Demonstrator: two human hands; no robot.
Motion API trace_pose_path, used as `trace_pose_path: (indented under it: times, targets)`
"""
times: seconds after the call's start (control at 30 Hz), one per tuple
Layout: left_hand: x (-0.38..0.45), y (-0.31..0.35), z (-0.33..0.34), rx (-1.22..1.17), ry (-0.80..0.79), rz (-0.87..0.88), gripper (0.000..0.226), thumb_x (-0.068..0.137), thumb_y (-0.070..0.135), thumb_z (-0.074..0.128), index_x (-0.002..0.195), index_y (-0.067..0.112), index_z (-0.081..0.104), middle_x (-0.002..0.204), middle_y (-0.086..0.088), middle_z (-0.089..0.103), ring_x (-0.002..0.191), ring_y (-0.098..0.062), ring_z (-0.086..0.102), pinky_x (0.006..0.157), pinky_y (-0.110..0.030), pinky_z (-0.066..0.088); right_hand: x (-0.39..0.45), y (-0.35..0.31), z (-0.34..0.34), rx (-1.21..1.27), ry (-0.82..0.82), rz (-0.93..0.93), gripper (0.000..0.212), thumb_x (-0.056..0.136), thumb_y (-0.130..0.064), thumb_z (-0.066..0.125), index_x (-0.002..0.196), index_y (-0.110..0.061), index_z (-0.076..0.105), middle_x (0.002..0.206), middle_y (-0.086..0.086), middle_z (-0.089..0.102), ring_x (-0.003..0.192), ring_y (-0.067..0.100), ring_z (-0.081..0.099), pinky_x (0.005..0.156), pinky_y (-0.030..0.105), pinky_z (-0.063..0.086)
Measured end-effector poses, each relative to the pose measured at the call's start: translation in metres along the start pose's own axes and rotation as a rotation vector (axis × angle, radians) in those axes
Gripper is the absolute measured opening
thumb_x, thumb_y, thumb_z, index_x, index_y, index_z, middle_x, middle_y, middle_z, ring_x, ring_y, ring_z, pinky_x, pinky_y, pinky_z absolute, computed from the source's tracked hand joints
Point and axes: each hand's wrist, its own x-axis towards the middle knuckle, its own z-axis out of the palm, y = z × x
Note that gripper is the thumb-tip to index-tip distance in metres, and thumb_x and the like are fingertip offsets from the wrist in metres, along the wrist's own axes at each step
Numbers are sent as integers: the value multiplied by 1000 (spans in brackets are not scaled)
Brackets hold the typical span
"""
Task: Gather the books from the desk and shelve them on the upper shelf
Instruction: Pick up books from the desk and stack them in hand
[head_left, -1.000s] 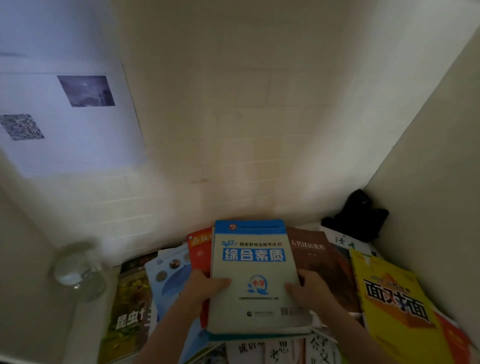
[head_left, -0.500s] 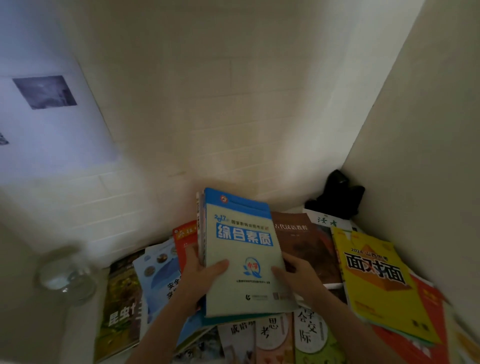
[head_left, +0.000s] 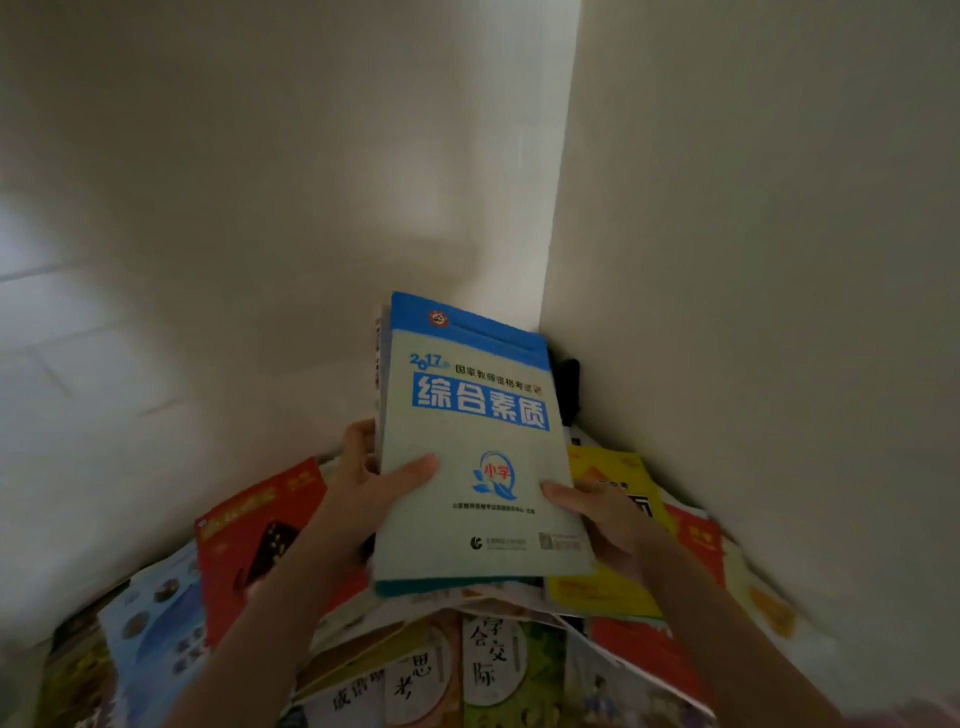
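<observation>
A thick pale-green book with a blue top band (head_left: 470, 447) is raised above the desk, tilted up toward the wall corner. My left hand (head_left: 369, 483) grips its left edge, thumb on the cover. My right hand (head_left: 605, 517) grips its lower right edge, thumb on the cover. Another book seems to sit behind it, showing only a spine at its left edge. Below lie several more books: a red one (head_left: 254, 540), a yellow one (head_left: 610, 587), a light-blue one (head_left: 150, 629) and green-and-white ones (head_left: 488, 670).
A white tiled wall (head_left: 208, 260) rises straight ahead and a plain side panel (head_left: 753, 260) stands on the right, meeting in a corner. A black object (head_left: 567, 387) sits in that corner behind the held book.
Both hands have lifted the book off the pile and tilted it upright toward the corner. The view has swung right; the glass object and wall poster have left the frame.
</observation>
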Motion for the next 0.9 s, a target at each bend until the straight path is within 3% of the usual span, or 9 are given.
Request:
trace_pose_path:
  times: [0.13,0.3,0.4,0.47,0.53,0.63,0.73,0.9]
  targets:
    - [37,-43,66,97,-39,-70,63,70,21,84,120,22,45,111,-3,64,90,-24,70,74,-44,59,-19,5,-77,-135,184,-35,45,77,-30,75,117,-14,67,109,9,73,100,31,70,92,56,53]
    - [68,-94,130,169,-147,-196,59,71,15,83,116,22,47,112,0,61,87,-14,65,65,-30,56,-20,26,-142,-225,352,-29,31,84,-14,72,113,-4,69,102,15,74,91,35,72,83,52,57]
    - [88,-125,149,404,-147,-270,80,63,34,87,130,27,42,137,-3,39,121,-26,50,94,-48,51,-13,45,-170,-203,325,24,30,83,-15,74,113,-11,69,103,9,75,91,30,73,83,52,57]
    - [94,-142,157,517,-149,-329,88,65,39,85,138,26,36,144,-5,20,132,-31,35,106,-47,42,-5,58,-184,-174,315,74,35,81,-14,75,115,-11,68,104,10,74,93,32,72,86,55,55]
    - [93,-154,163,593,-154,-362,90,70,40,82,141,22,31,148,-7,15,136,-30,30,110,-44,37,2,69,-192,-147,285,125,33,84,-10,71,117,-10,67,105,12,74,95,33,71,86,56,55]
    - [99,-160,165,612,-162,-388,93,61,47,84,137,24,35,144,-5,30,133,-28,38,107,-46,41,8,76,-197,-81,221,165,33,87,-9,66,120,-12,63,111,14,72,99,35,70,86,56,55]
    - [106,-159,163,495,-158,-401,82,59,33,89,126,22,44,126,-4,58,112,-24,59,96,-45,51,12,76,-200,-77,210,171,33,87,-8,66,121,-10,63,110,13,72,99,34,70,86,56,54]
    - [102,-156,165,280,-166,-415,70,71,19,84,124,21,39,116,-3,62,100,-21,64,84,-37,56,14,78,-191,-63,204,166,38,82,-10,73,119,-16,65,108,12,73,97,33,71,85,56,55]
